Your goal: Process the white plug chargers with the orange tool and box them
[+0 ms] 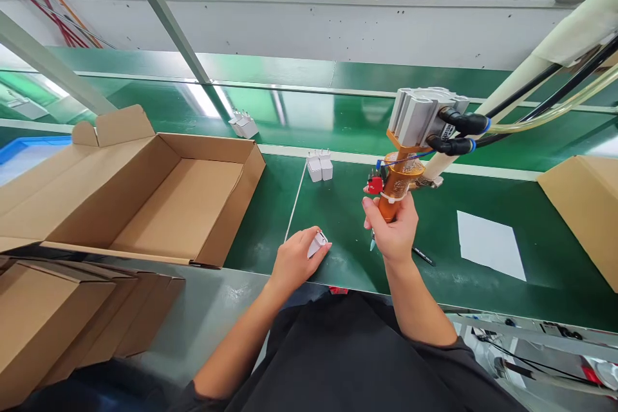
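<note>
My left hand (294, 261) rests on the green belt (347, 206), fingers curled round a small white charger plug (317, 244). My right hand (393, 228) is closed on the orange handle of a hanging pneumatic tool (410, 141), held upright just right of the plug; the tool has a grey metal head, a red switch and black hoses running up to the right. Two more white charger plugs (319, 166) stand together farther up the belt. Another pair of plugs (244, 123) stands on the far belt.
An open cardboard box (188, 206) lies at the left, with flat folded cartons (72, 315) stacked below it. A white paper sheet (490, 244) and a black pen (423, 256) lie on the belt to the right. Another carton (586, 206) stands at the right edge.
</note>
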A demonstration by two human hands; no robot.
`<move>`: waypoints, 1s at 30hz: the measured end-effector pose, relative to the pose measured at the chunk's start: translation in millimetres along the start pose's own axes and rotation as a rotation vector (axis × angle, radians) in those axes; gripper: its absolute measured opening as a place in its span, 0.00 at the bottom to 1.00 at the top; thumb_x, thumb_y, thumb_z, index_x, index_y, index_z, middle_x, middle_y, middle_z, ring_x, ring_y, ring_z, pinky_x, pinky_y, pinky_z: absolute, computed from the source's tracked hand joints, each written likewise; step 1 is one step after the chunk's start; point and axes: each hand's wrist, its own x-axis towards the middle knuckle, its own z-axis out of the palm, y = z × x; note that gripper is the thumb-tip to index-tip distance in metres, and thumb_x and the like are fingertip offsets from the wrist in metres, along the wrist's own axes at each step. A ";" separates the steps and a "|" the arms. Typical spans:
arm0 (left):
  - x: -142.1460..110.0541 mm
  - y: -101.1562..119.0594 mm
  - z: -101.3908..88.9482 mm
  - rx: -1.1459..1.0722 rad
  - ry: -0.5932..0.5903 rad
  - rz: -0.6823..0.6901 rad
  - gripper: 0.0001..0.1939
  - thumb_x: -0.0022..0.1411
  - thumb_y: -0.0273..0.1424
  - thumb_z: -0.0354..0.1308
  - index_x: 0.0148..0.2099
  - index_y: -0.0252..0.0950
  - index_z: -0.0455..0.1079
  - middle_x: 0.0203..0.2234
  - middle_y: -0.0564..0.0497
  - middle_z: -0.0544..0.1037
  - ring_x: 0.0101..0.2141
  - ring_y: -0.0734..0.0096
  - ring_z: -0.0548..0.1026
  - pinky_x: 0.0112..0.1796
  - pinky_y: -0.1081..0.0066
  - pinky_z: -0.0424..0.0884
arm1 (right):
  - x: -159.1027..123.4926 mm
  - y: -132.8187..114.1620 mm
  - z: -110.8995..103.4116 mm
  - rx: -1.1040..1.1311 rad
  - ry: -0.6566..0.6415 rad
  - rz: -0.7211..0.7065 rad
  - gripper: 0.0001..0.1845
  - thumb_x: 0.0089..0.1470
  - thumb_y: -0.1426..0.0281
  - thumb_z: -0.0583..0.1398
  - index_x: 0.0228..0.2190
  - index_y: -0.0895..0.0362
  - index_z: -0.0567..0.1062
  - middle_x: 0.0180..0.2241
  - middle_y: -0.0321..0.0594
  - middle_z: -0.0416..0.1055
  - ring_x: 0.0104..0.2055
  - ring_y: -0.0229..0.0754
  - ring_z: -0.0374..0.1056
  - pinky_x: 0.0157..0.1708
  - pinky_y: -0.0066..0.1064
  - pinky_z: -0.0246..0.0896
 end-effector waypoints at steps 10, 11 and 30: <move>16.3 7.7 -7.7 0.229 -0.201 0.060 0.19 0.72 0.37 0.53 0.60 0.35 0.62 0.43 0.45 0.80 0.41 0.61 0.79 0.34 0.70 0.70 | -3.6 10.9 -34.3 0.018 -0.044 0.050 0.12 0.53 0.65 0.67 0.35 0.55 0.70 0.25 0.32 0.71 0.16 0.32 0.61 0.16 0.26 0.59; 27.1 10.8 -6.0 0.239 -0.176 0.090 0.20 0.72 0.38 0.53 0.60 0.33 0.62 0.42 0.44 0.80 0.40 0.60 0.79 0.36 0.69 0.70 | -3.7 11.6 -39.0 0.020 -0.048 0.065 0.12 0.53 0.65 0.67 0.35 0.54 0.70 0.23 0.31 0.70 0.16 0.32 0.61 0.15 0.26 0.59; 183.6 1.3 25.3 0.133 0.219 0.084 0.47 0.57 0.43 0.69 0.72 0.36 0.51 0.68 0.32 0.55 0.68 0.38 0.51 0.63 0.47 0.52 | -10.6 16.5 -73.0 -0.049 -0.052 0.129 0.13 0.53 0.63 0.67 0.35 0.55 0.72 0.20 0.31 0.69 0.16 0.35 0.62 0.15 0.28 0.60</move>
